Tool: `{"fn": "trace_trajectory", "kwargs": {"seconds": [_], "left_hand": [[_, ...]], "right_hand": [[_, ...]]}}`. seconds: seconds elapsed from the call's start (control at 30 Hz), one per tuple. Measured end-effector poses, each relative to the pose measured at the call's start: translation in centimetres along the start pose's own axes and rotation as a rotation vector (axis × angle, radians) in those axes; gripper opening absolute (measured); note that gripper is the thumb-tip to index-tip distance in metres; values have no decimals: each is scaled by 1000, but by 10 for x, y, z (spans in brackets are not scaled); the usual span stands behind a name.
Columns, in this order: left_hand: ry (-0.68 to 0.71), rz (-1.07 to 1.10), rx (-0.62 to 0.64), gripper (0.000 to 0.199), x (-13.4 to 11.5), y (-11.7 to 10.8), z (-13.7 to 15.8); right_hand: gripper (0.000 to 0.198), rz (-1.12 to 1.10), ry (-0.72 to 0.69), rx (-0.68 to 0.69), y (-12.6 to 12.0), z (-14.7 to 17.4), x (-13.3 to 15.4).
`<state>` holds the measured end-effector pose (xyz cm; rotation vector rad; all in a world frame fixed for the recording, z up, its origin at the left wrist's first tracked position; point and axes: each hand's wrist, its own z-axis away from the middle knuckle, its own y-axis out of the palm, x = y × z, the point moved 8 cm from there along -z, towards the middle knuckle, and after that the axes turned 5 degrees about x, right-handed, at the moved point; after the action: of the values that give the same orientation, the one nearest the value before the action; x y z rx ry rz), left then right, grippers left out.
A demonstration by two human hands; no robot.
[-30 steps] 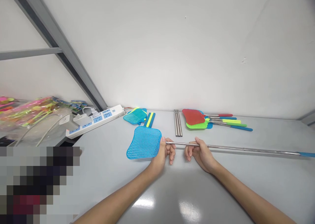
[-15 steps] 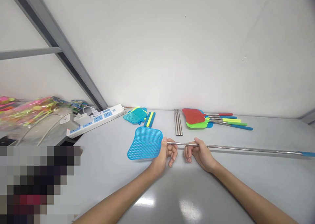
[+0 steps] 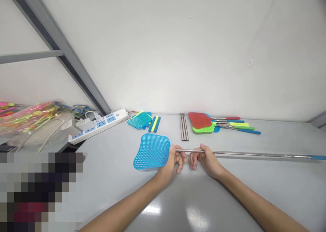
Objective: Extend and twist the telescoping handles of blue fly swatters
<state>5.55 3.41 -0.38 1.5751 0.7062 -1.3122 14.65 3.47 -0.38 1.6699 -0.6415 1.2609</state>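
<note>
Left hand (image 3: pixel 168 167) gripping a blue swatter (image 3: pixel 152 152) at its neck; right hand (image 3: pixel 210 163) holding its metal rod (image 3: pixel 239 153), apparently between thumb and fingers.

Blue fly swatter (image 3: pixel 152 151), held sideways, mesh head left, long metal rod (image 3: pixel 254 154)

No legible text (or numbers)

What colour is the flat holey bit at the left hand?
The flat holey bit is bright blue; it shows well in the head camera's view.
</note>
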Motion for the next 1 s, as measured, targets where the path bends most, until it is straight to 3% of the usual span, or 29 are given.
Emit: {"fn": "trace_trajectory", "kwargs": {"seconds": [0.4, 0.73, 1.0], "left_hand": [[38, -50, -14, 43, -5, 4, 3], [12, 47, -70, 43, -1, -13, -6], [-12, 198, -141, 37, -4, -17, -6]], "right_hand": [[59, 31, -9, 24, 1, 0, -2], [56, 205, 56, 30, 1, -3, -3], [46, 197, 43, -129, -11, -3, -2]]}}
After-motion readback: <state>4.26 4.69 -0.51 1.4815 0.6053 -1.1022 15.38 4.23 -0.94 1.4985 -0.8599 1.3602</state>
